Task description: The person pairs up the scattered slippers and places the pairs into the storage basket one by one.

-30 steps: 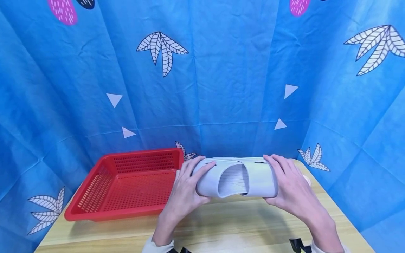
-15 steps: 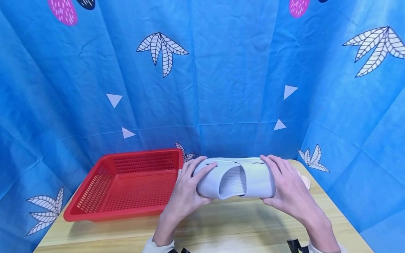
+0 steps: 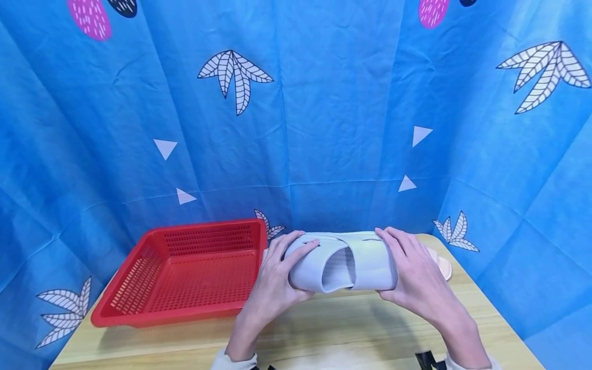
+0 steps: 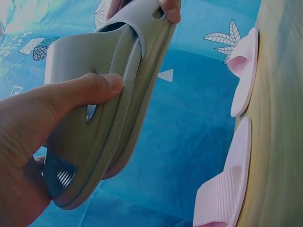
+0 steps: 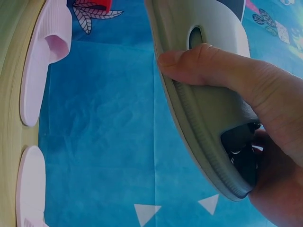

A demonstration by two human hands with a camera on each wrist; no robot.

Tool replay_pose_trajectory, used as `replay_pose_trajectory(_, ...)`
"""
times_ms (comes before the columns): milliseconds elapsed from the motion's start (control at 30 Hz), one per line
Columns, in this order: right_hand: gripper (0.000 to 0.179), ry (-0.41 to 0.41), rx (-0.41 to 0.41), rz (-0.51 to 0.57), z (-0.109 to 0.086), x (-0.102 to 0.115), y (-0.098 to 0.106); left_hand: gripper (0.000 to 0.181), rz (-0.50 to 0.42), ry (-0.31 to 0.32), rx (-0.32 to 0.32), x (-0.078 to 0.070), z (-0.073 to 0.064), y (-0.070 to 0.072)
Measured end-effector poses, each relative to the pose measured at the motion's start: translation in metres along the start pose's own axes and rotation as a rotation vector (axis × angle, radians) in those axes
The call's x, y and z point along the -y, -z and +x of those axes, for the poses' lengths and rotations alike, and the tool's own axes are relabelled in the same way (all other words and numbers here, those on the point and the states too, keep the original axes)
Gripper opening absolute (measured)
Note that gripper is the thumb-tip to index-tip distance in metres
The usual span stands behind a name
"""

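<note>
Both hands hold a pair of pale grey slippers [image 3: 374,262] above the table, laid together with their straps side by side. My left hand [image 3: 273,280] grips the left end; in the left wrist view its thumb [image 4: 102,89] presses the strap near a slot. At the other end my right hand [image 3: 421,280] grips the second slipper [image 5: 208,101], thumb along its sole edge in the right wrist view. A rounded gap between the two straps shows the ribbed inside. The far sides of the slippers are hidden.
A red plastic basket [image 3: 185,311] stands on the wooden table [image 3: 342,329] to the left. Pink slippers [image 4: 222,194] lie on the tabletop, mostly hidden behind the right hand in the head view. Blue patterned cloth [image 3: 333,113] hangs around the back and sides.
My right hand has shifted slightly left with its slipper, and the gap between the straps has narrowed. More of a pink slipper shows beside the right hand. Both hands keep their grip.
</note>
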State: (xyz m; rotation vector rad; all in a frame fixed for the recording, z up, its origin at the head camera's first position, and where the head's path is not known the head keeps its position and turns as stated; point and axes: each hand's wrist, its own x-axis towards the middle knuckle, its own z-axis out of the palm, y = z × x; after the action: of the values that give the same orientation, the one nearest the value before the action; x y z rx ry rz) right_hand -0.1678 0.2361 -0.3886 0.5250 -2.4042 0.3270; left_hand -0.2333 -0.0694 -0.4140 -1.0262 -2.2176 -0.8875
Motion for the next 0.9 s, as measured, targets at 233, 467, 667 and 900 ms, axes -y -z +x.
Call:
replay_pose_trajectory(233, 0.124, 0.004, -0.016, -0.005, -0.0001, 0.0008, 0.0000, 0.099, -0.021, 0.001, 0.005, -0.0008, 0.0008, -0.0014)
replay_pose_trajectory(467, 0.122, -0.001, 0.005, 0.013, 0.0002, 0.0005, -0.0035, 0.097, -0.032, -0.005, 0.003, -0.0012, 0.0010, -0.0048)
replay_pose_trajectory(667, 0.123, 0.001, -0.004, 0.013, 0.0006, 0.0016, -0.0047, 0.096, -0.034, -0.004, -0.003, -0.0005, 0.0006, -0.0074)
replay_pose_trajectory(900, 0.122, 0.007, -0.007, 0.034, 0.0006, 0.0024, -0.0066, 0.095, -0.038, -0.002, -0.001, -0.0021, 0.0007, -0.0085)
